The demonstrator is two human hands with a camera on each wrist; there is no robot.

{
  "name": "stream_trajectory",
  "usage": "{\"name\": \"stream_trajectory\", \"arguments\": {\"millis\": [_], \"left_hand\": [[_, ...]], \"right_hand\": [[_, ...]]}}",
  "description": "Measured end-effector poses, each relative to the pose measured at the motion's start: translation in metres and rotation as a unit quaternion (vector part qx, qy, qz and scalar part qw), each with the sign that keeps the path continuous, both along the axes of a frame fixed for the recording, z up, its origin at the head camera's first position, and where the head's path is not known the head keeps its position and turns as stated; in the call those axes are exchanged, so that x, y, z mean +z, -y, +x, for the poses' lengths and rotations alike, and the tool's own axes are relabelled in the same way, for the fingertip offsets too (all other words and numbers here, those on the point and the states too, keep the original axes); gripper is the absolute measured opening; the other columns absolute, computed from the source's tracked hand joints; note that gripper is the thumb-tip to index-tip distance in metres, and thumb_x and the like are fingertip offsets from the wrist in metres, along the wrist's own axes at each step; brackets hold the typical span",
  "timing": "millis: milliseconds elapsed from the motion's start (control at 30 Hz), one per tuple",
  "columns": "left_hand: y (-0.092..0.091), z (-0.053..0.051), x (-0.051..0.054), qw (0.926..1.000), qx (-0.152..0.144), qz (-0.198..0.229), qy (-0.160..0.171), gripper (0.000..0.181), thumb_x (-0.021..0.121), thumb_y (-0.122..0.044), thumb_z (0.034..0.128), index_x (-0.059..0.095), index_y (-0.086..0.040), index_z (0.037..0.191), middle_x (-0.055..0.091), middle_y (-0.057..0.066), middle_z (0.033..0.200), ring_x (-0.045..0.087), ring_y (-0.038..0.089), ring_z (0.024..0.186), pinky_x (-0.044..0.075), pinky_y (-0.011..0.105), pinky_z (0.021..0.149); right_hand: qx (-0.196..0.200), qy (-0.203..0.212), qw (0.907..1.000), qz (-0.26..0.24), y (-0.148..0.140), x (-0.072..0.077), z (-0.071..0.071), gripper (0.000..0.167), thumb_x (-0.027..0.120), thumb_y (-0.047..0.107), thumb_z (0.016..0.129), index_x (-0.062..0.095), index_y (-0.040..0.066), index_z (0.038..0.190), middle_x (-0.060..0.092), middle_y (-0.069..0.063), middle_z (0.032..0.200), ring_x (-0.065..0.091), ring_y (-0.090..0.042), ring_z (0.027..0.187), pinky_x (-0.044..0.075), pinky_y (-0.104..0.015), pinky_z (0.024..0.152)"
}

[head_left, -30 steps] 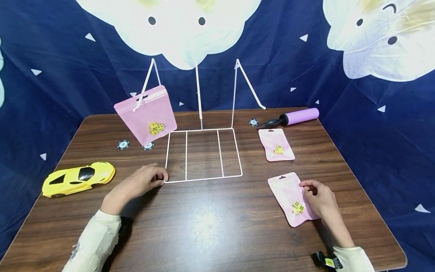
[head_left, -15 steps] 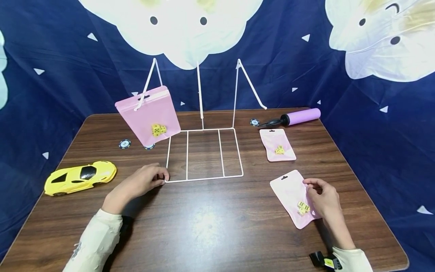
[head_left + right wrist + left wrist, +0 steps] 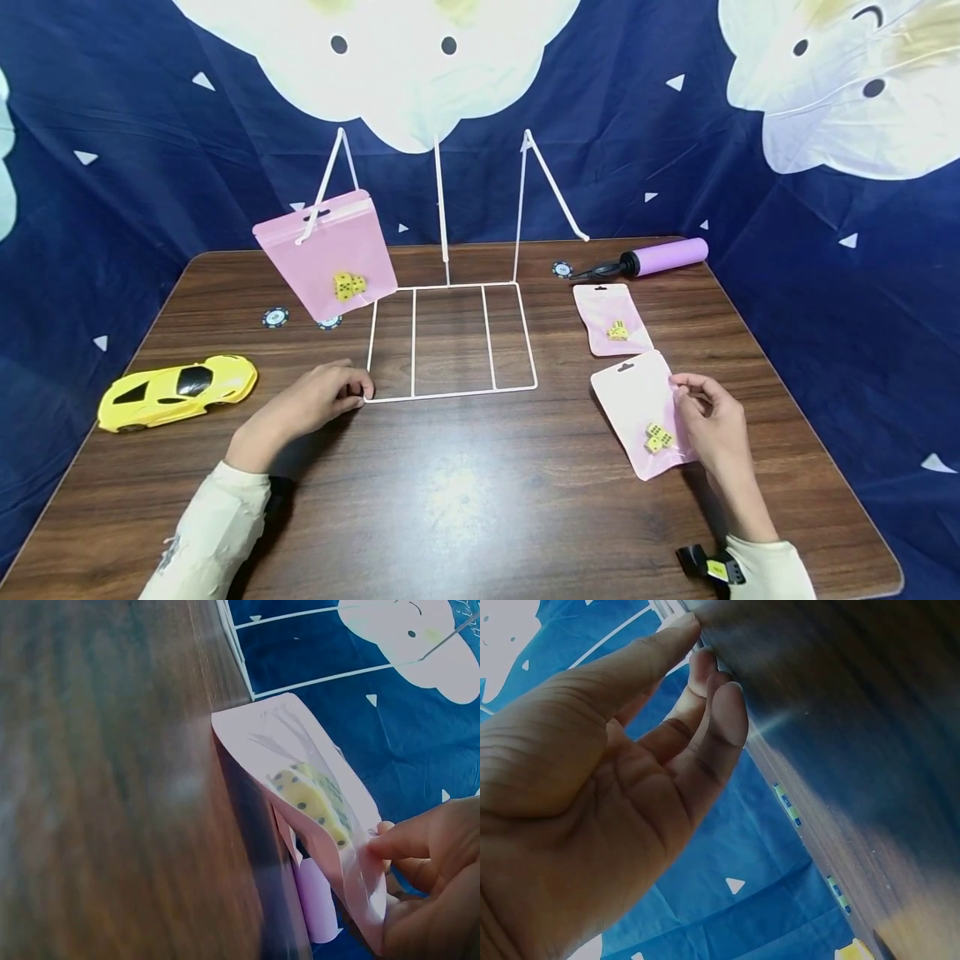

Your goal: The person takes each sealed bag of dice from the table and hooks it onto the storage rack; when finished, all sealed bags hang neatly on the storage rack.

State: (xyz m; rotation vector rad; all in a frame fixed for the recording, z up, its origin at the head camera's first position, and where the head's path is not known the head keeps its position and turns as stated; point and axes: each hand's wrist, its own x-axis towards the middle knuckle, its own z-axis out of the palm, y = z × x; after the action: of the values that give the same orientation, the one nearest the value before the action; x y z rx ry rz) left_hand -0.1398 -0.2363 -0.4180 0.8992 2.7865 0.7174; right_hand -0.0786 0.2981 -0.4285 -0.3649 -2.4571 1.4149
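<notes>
A white wire rack [image 3: 450, 395] stands on the table; the left hand [image 3: 303, 408] pinches its front left corner between thumb and fingers. From the rack's left arm hangs a pink bag [image 3: 322, 250] with yellow dice in it. On the right, the right hand [image 3: 716, 429] pinches the right edge of another pink bag [image 3: 630, 408] holding yellow dice. In the right wrist view this bag [image 3: 255, 724] is tilted up from the table, the thumb of the right hand [image 3: 435, 877] on its edge. The left wrist view shows the left hand [image 3: 615, 772] with fingers curled near the rack's corner.
Behind the held bag lies a third pink bag [image 3: 600, 304] with dice, and beyond it a purple pump [image 3: 670, 257] beside a chip [image 3: 562, 269]. A yellow toy car [image 3: 176, 393] sits at the left, near two more chips [image 3: 275, 317].
The right hand has raised the pinched bag and moved it slightly away from the person, its top now at the third bag's lower edge. The hanging bag sways slightly. The left hand stays at the rack's corner.
</notes>
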Motion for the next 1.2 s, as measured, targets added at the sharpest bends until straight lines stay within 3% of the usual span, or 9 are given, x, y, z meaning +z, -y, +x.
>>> {"name": "stream_trajectory", "arguments": {"millis": [167,333,567,900,1200], "left_hand": [[0.001,0.000,0.000,1.0000,0.002,-0.004,0.008,0.024,0.078,0.006,0.0935,0.068,-0.016,0.094,0.057,-0.005,0.087,0.055,0.009,0.079,0.051,0.034,0.070],[0.000,0.001,0.001,0.9999,0.004,-0.004,0.014,0.024,0.079,0.005,0.0939,0.068,-0.016,0.095,0.058,-0.006,0.087,0.055,0.009,0.078,0.050,0.034,0.070],[0.000,0.001,0.001,0.9999,0.005,-0.001,0.010,0.024,0.079,0.006,0.0933,0.068,-0.015,0.095,0.058,-0.005,0.086,0.056,0.009,0.078,0.050,0.034,0.070],[0.000,0.001,0.001,0.9999,0.005,-0.004,0.013,0.022,0.080,0.004,0.0936,0.068,-0.015,0.095,0.060,-0.005,0.087,0.057,0.011,0.080,0.051,0.035,0.070],[0.000,0.001,0.001,0.9998,0.010,-0.004,0.016,0.023,0.080,0.005,0.0932,0.069,-0.015,0.095,0.059,-0.004,0.087,0.057,0.010,0.079,0.051,0.035,0.070]], "right_hand": [[-0.016,-0.027,0.9974,-0.065,0.006,0.000,-0.006,0.022,0.061,-0.008,0.102,0.071,-0.008,0.122,0.064,0.015,0.091,0.056,0.002,0.079,0.045,-0.012,0.066],[-0.035,-0.058,0.9902,-0.122,0.011,0.002,-0.012,0.021,0.061,-0.009,0.102,0.069,-0.011,0.121,0.066,0.014,0.092,0.059,0.003,0.080,0.047,-0.010,0.070],[-0.050,-0.126,0.9700,-0.202,0.019,0.007,-0.018,0.019,0.062,-0.013,0.100,0.073,-0.005,0.113,0.067,0.004,0.093,0.059,-0.001,0.073,0.045,-0.011,0.063],[-0.044,-0.216,0.9436,-0.247,0.033,0.016,-0.029,0.017,0.063,-0.014,0.099,0.075,-0.006,0.108,0.067,0.000,0.091,0.059,-0.006,0.076,0.046,-0.012,0.066],[-0.036,-0.278,0.9101,-0.305,0.038,0.024,-0.028,0.017,0.064,-0.014,0.099,0.076,-0.006,0.110,0.066,-0.003,0.090,0.055,-0.006,0.069,0.043,-0.013,0.058]]}}
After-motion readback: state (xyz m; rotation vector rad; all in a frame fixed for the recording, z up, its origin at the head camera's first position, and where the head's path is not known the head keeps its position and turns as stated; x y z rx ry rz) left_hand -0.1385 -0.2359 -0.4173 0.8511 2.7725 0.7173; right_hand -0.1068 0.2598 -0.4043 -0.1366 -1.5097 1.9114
